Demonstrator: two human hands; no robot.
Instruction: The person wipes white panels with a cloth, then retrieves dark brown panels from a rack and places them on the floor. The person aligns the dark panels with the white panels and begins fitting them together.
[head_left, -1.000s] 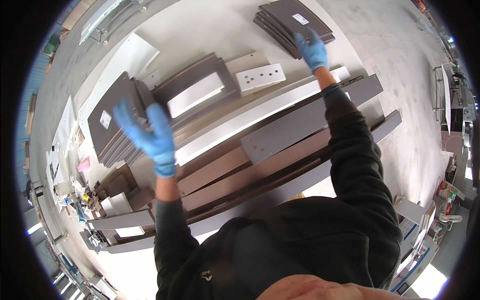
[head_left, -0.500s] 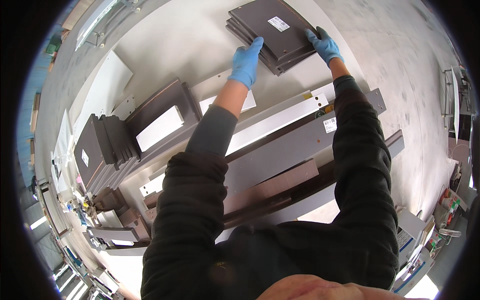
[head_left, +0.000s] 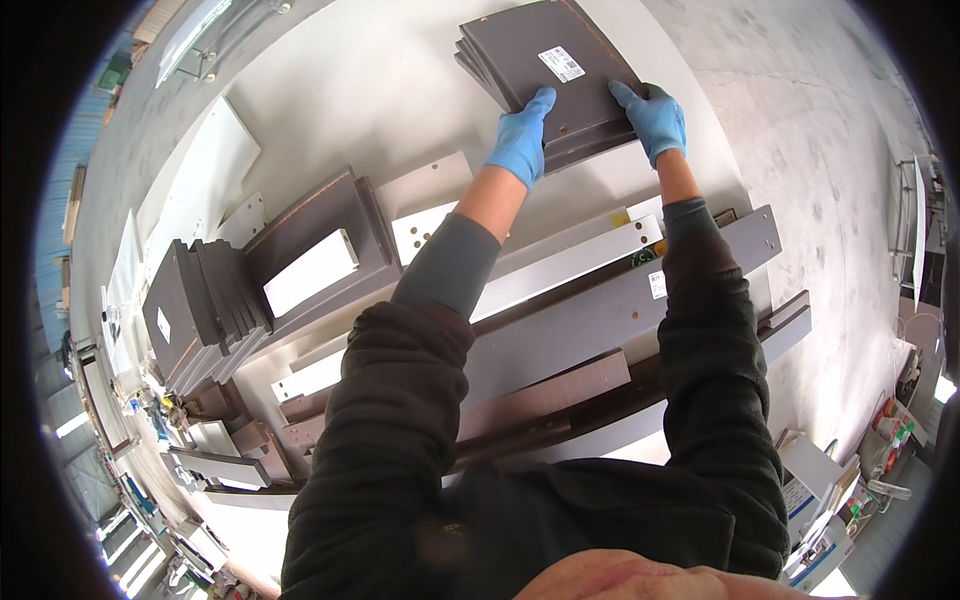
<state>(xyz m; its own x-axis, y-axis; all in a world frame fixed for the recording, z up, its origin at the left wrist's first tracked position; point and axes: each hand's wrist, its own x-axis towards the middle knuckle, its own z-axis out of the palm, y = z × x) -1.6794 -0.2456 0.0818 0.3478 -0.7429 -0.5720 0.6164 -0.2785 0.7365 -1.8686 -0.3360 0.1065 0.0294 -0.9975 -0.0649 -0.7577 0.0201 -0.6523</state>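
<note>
A stack of dark grey-brown panels lies at the far end of the white surface, a white label on its top panel. My left hand, in a blue glove, grips the near left edge with its thumb on top. On the near right edge is my right hand, also gloved in blue, its thumb on the top face and its fingers round the side. The fingers under the edges are partly hidden. Toward the left, the panels in the stack fan out unevenly.
The stack rests on a white board. Nearer me lie long grey planks and white strips. At the left stand another stack of dark panels and a dark panel with a white piece on it.
Both hands have come slightly nearer me, the left also moving right. The top panel has shifted a little toward me, and the stack's near edges look more even.
</note>
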